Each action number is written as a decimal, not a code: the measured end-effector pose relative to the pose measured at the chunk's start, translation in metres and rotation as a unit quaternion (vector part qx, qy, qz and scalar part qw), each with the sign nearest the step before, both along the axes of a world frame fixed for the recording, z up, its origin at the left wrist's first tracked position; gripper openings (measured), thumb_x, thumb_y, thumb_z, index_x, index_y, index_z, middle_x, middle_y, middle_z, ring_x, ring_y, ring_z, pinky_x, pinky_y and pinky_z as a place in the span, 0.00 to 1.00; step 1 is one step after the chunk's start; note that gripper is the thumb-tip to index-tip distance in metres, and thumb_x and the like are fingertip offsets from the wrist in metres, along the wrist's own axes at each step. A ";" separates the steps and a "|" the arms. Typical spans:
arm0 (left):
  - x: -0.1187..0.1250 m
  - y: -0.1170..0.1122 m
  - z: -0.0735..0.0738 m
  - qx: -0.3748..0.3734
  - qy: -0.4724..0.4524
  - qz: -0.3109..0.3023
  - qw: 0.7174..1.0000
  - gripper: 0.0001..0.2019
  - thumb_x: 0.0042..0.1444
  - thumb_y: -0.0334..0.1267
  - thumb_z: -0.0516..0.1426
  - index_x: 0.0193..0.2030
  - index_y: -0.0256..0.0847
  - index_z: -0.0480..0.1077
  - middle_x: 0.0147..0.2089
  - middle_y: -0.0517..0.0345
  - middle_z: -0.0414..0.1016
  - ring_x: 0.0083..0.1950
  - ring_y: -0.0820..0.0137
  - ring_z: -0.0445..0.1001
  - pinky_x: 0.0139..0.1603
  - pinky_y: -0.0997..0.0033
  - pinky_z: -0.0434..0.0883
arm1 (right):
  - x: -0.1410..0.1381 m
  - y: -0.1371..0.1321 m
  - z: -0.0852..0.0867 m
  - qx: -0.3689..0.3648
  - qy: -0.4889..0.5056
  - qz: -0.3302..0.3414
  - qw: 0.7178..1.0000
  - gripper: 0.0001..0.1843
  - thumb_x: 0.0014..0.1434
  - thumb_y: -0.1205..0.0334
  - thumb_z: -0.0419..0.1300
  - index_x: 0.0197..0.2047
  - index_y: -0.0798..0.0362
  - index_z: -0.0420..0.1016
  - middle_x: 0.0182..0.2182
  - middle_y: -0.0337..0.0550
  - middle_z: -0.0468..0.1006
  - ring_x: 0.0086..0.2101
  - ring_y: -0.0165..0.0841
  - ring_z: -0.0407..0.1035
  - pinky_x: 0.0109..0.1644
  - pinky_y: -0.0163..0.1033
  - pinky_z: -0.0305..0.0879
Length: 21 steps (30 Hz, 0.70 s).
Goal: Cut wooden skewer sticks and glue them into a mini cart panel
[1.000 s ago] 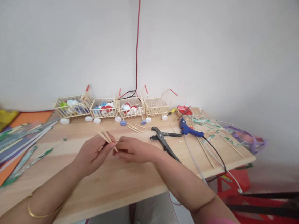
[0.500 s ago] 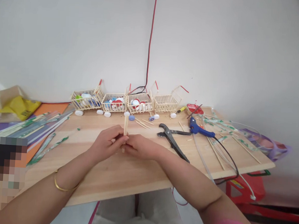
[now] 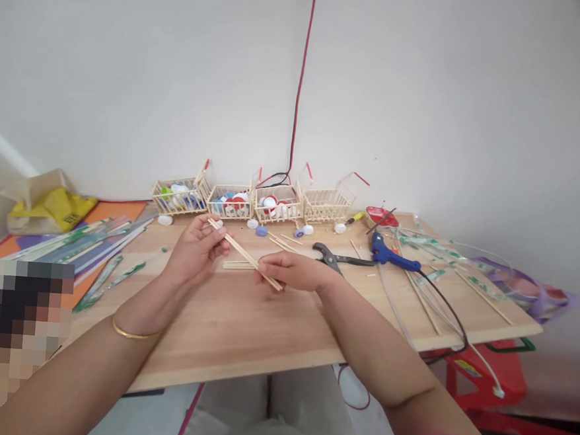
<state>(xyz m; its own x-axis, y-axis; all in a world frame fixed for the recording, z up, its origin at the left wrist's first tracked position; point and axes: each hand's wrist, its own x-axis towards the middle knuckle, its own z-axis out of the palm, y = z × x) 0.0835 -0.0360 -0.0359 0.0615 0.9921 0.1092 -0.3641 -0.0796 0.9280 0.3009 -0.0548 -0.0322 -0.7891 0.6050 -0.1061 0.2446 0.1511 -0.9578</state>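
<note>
A small bundle of slim, straight, pale wooden sticks (image 3: 241, 250) slants over the middle of the desk (image 3: 202, 344), its left end higher in the view than its right. The left hand (image 3: 194, 247) is partly open, pinching the upper left end between thumb and fingers, its other fingers loosely curled. The right hand (image 3: 290, 270) is mostly closed, thumb and curled fingers around the lower right part. More pale wooden sticks (image 3: 237, 265) lie on the desk just behind the bundle, between the hands; whether the right hand touches them I cannot tell.

Along the desk's back edge, near the wall, stand four slatted carts of pale wooden sticks with red-barred handles. The leftmost cart (image 3: 184, 207) holds green, white and blue plastic pieces; the second cart (image 3: 231, 214) holds blue, white and red ones; the third cart (image 3: 277, 214) holds white and red ones. The fourth cart (image 3: 325, 212) is the rightmost. Toward the back right corner, a shallow red dish (image 3: 388, 219) has a dark stick across it. In front of the dish lies a blue glue gun (image 3: 391, 255), and black-handled pliers (image 3: 334, 257) lie just left of that, partly behind the right arm.
</note>
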 end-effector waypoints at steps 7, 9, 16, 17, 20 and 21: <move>-0.009 0.012 -0.004 0.008 -0.042 0.086 0.995 0.13 0.42 0.29 0.63 0.33 0.38 0.63 0.26 0.63 0.73 0.23 0.78 0.71 0.24 0.79 0.72 | 0.008 0.016 -0.014 -0.091 0.098 -0.087 0.987 0.27 0.63 0.44 0.43 0.42 0.59 0.71 0.23 0.38 0.69 0.19 0.23 0.58 0.23 0.30 0.55; -0.010 0.013 -0.004 -0.001 -0.047 0.099 0.994 0.12 0.42 0.29 0.62 0.32 0.38 0.63 0.26 0.63 0.73 0.23 0.77 0.72 0.24 0.79 0.73 | 0.009 0.020 -0.017 -0.117 0.125 -0.117 0.978 0.27 0.62 0.43 0.44 0.42 0.59 0.71 0.23 0.39 0.71 0.18 0.23 0.59 0.23 0.30 0.55; -0.015 0.019 -0.007 -0.037 -0.058 0.121 0.990 0.08 0.45 0.28 0.60 0.29 0.36 0.63 0.24 0.63 0.71 0.24 0.78 0.72 0.27 0.79 0.73 | 0.011 0.026 -0.019 -0.159 0.220 -0.184 0.945 0.17 0.60 0.52 0.53 0.44 0.57 0.69 0.37 0.49 0.78 0.24 0.25 0.67 0.31 0.35 0.65; -0.015 0.019 -0.008 -0.044 -0.059 0.123 0.990 0.08 0.45 0.28 0.60 0.29 0.36 0.63 0.24 0.63 0.71 0.24 0.78 0.72 0.26 0.80 0.73 | 0.011 0.025 -0.018 -0.153 0.226 -0.182 0.945 0.17 0.59 0.53 0.55 0.46 0.56 0.69 0.39 0.50 0.78 0.25 0.25 0.68 0.31 0.34 0.65; -0.015 0.021 -0.009 -0.059 -0.067 0.119 0.989 0.09 0.44 0.27 0.61 0.29 0.35 0.63 0.24 0.63 0.71 0.24 0.79 0.71 0.26 0.80 0.73 | 0.009 0.022 -0.017 -0.144 0.235 -0.176 0.945 0.17 0.56 0.56 0.59 0.46 0.56 0.70 0.40 0.48 0.78 0.27 0.24 0.68 0.34 0.33 0.66; -0.015 0.021 -0.010 -0.062 -0.071 0.114 0.989 0.09 0.44 0.27 0.61 0.29 0.35 0.63 0.24 0.62 0.71 0.24 0.79 0.71 0.27 0.81 0.73 | 0.008 0.021 -0.017 -0.147 0.238 -0.174 0.944 0.16 0.55 0.57 0.60 0.46 0.55 0.70 0.39 0.47 0.78 0.27 0.23 0.68 0.34 0.32 0.66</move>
